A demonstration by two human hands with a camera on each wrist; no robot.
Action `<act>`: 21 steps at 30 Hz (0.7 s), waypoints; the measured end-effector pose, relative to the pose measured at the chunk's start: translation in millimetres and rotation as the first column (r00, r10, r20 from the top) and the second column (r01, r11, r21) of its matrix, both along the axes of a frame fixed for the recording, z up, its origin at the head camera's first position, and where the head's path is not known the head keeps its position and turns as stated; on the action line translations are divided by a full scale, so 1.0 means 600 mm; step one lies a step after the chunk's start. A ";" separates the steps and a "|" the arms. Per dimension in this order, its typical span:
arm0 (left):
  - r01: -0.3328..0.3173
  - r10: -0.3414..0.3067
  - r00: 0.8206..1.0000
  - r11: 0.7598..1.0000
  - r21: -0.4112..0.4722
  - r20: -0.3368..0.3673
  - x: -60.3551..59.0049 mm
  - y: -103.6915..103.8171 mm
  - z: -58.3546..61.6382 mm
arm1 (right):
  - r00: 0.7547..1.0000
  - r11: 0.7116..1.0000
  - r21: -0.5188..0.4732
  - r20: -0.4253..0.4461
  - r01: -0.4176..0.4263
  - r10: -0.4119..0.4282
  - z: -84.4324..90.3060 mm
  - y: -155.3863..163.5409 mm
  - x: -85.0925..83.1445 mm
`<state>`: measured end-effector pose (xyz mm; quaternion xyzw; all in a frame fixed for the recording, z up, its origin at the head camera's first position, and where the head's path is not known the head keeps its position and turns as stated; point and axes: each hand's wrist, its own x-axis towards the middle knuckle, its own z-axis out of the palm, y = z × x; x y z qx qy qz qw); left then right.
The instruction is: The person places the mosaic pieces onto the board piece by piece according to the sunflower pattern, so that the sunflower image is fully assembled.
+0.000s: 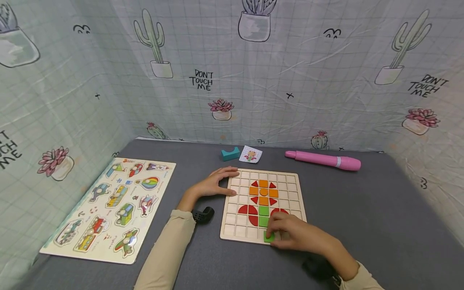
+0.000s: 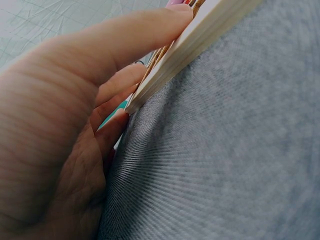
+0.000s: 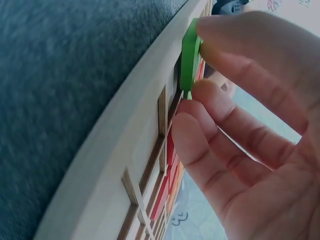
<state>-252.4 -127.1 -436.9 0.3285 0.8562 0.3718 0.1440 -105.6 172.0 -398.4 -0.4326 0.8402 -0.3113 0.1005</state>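
A wooden grid board lies on the table, holding orange, red and green pieces in a flower pattern. My left hand rests along its upper left edge, thumb and fingers spread and touching the rim. At the board's bottom edge, my right hand pinches a green square tile between thumb and fingertips. The right wrist view shows this green tile slightly tilted above the grid. Two green squares sit above it in the same column. My right fingers partly cover the red piece on the right.
A vehicle picture puzzle board lies to the left. Behind the grid board are a teal arch block and a small pattern card. Farther right lies a pink marker-shaped stick. Patterned cloth walls the table's back and sides.
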 end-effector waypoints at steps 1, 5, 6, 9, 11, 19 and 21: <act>0.000 0.000 1.000 1.000 0.001 0.000 0.000 0.000 0.001 | 1.000 1.000 0.001 0.011 0.004 -0.004 0.001 0.000 0.000; 0.002 -0.002 1.000 1.000 0.001 0.000 0.000 0.000 0.003 | 1.000 1.000 -0.003 0.027 0.005 -0.005 0.001 0.002 -0.001; 0.004 -0.004 1.000 1.000 -0.001 0.002 0.000 -0.001 0.003 | 1.000 1.000 -0.007 0.019 0.001 -0.001 0.000 0.001 -0.001; 0.007 -0.007 1.000 1.000 -0.001 0.001 0.001 0.000 0.003 | 1.000 1.000 -0.027 -0.019 -0.006 0.005 -0.004 -0.002 0.000; 0.005 -0.005 1.000 1.000 0.002 0.002 0.001 0.000 0.003 | 0.999 0.999 -0.036 -0.054 -0.006 0.004 -0.006 -0.005 0.000; -0.005 0.005 1.000 1.000 -0.010 0.002 0.001 0.000 0.002 | 0.998 0.999 -0.008 -0.047 0.037 -0.038 -0.012 -0.012 0.000; -0.006 0.006 1.000 1.000 -0.009 0.004 0.001 0.000 0.002 | 0.999 0.999 -0.005 -0.036 0.038 -0.038 -0.012 -0.012 -0.001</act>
